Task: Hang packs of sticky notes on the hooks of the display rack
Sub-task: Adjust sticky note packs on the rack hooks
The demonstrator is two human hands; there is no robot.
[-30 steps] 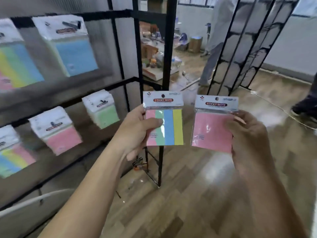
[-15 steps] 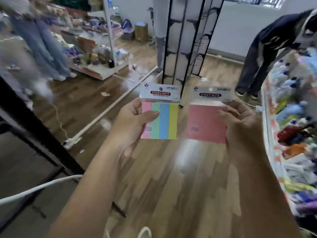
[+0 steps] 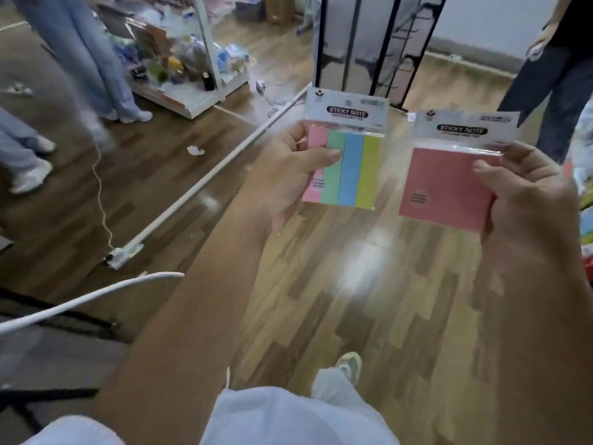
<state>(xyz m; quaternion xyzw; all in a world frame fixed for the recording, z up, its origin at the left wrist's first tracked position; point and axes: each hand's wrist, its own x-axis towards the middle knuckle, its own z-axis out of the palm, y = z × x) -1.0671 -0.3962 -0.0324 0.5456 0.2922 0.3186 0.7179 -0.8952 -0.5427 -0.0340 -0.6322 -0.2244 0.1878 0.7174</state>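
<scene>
My left hand (image 3: 285, 175) holds a striped pack of sticky notes (image 3: 348, 162), with pink, green, blue and yellow strips under a white header card; my thumb lies across its front. My right hand (image 3: 529, 194) grips a plain pink pack of sticky notes (image 3: 446, 184) by its right edge. Both packs are upright in front of me above the wooden floor. A black wire display rack (image 3: 378, 43) stands further back, its hooks bare. The rack with hung packs is out of view.
A white rail (image 3: 205, 178) runs diagonally across the wooden floor, with a cable beside it. A low white shelf of goods (image 3: 179, 62) stands at the back left. People's legs are at the left (image 3: 96, 59) and right (image 3: 558, 85). Colourful goods line the right edge.
The view has swung right, away from the rack with hung packs, and tilted down. Both hands still hold their packs, now further right in view. My own leg and shoe have come into view.
</scene>
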